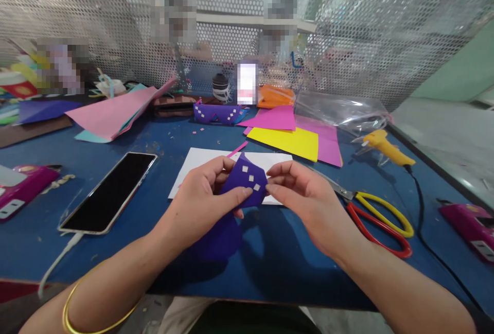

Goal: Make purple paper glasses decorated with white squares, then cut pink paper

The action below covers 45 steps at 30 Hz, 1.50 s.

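The left hand (210, 187) pinches a purple cutout (243, 180) bearing white squares (251, 178) above the white sheet (196, 158); the right hand (304, 187) has fingertips at its edge, grip unclear. Apparently it's being worked edgewise, the next move needing steady support.

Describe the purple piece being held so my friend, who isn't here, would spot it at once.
On the blue table, find the white sheet. Over its near edge, the left hand grips the purple piece, three pale squares showing. Unlike the purple cutout farther back, it is held.
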Each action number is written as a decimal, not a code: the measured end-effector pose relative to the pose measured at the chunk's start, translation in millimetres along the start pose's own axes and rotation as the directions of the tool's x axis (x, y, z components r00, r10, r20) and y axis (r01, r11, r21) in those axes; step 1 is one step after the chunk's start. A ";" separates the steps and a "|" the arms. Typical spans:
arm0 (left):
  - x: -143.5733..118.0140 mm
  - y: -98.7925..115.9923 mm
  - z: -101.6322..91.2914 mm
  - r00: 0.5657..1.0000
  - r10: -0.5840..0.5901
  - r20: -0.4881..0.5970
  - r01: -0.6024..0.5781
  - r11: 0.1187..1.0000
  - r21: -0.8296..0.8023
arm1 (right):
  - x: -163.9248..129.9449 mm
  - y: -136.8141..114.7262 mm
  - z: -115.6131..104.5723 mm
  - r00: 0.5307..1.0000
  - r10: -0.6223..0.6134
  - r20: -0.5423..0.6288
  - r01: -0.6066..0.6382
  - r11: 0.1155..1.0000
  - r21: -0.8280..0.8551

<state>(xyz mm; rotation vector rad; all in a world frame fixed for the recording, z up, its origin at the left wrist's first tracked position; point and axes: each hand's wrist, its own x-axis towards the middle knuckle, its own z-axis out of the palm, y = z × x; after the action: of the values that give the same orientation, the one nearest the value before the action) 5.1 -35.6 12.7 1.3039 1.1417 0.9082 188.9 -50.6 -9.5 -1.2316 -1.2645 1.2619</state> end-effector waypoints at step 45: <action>0.5 22.7 -23.9 0.651 0.618 -0.440 -0.407 0.774 0.485 | 31.8 -56.6 -27.5 0.876 -0.482 0.035 0.418 0.720 -0.554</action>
<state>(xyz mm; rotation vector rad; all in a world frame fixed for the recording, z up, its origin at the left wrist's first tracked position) -15.5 -27.2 37.0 1.7666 1.4672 1.6917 212.3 -15.3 46.8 -1.2428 -1.7841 0.4658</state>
